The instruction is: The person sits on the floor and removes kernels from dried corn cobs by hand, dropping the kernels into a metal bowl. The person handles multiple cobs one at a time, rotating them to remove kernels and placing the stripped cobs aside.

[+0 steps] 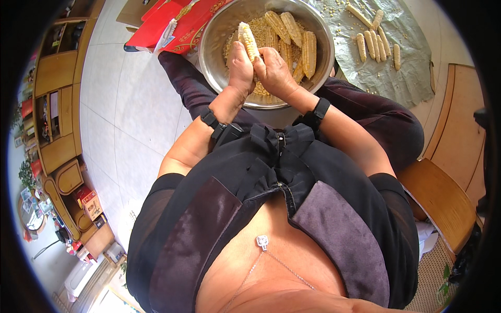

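My left hand (240, 68) is wrapped around a dried ear of corn (247, 41), which points up and away from me. Rows of pale yellow kernels still line the ear. At its lower end my right hand (276, 72) has curled fingers, with the thumb pressed against the ear. Both hands are over a stainless steel basin (214, 47) between my legs. Loose corn kernels (256, 25) cover much of the basin's inside. Several more ears of corn (309, 54) lie on them, mostly at the right side. My forearms hide part of the near rim.
Several stripped corn cobs (370, 45) and scattered kernels lie on a grey-green plastic sheet (411, 43) to the right. A red printed box (191, 27) stands left of the basin. Wooden cabinets (56, 72) line the far left; a wooden chair (442, 199) is at the right.
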Available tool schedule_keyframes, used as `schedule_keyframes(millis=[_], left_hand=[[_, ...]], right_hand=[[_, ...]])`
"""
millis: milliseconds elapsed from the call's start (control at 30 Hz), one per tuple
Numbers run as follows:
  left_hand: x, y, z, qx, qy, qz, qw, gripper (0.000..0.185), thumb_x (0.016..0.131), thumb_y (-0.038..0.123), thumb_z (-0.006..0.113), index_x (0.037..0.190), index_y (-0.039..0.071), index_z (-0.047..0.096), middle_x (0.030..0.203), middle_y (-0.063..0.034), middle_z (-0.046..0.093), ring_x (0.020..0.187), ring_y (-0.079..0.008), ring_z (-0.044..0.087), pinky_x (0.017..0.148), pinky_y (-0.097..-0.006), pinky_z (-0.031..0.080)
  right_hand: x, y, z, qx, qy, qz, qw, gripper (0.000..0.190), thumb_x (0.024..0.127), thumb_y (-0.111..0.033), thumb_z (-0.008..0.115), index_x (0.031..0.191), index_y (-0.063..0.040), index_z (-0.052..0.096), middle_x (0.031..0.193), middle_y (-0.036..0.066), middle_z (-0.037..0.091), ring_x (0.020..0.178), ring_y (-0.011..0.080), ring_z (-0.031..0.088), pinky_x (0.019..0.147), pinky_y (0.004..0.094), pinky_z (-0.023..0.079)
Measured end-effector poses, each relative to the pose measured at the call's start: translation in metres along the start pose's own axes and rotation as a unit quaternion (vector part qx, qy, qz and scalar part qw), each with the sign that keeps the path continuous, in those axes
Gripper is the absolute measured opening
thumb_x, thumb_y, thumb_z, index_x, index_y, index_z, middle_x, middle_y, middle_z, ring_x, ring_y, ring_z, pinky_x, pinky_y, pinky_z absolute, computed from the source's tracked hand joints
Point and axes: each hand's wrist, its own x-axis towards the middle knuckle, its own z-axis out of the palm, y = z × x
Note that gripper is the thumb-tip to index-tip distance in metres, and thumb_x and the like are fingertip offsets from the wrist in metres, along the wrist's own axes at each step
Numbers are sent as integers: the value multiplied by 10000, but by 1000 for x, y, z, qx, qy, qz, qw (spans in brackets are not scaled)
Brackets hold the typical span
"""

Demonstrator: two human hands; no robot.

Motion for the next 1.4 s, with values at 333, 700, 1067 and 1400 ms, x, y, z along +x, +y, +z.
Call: schedule_keyframes(millis=[333, 700, 1067, 1400], left_hand=[[-9, 22, 9, -91, -61, -27, 994, 521, 1019, 473, 274, 1128, 38, 539, 977, -52, 599, 862, -165, 593, 791, -308, 503], [-26, 34, 8, 81, -180, -13, 980, 482, 1029, 360, 185, 1016, 23, 529, 798, -106, 616, 628, -171, 601, 592, -298, 506], [-23, 2, 10, 91, -161, 94, 978, 479, 1041, 387, 204, 1026, 39, 533, 789, -82, 616, 616, -162, 596, 585, -281, 502], [-43, 38, 9, 150, -219, 71, 961, 405, 1039, 393, 229, 1007, 67, 467, 736, -62, 589, 574, -135, 586, 529, -256, 488]], right_hand=[[15, 3, -10, 52, 48, -1, 998, 244, 944, -199, 501, 1050, -7, 609, 954, 179, 621, 891, 329, 611, 800, 372, 485], [39, -18, -40, 38, 27, 68, 997, 427, 900, -443, 560, 892, -19, 610, 762, 170, 619, 712, 309, 627, 641, 384, 490], [35, -17, -36, -62, 77, 17, 995, 315, 945, -332, 455, 882, -48, 576, 783, 214, 630, 765, 426, 607, 681, 490, 492], [40, -16, -44, -41, 65, -55, 996, 287, 954, -293, 455, 873, -54, 591, 736, 190, 613, 738, 401, 607, 643, 455, 496]])
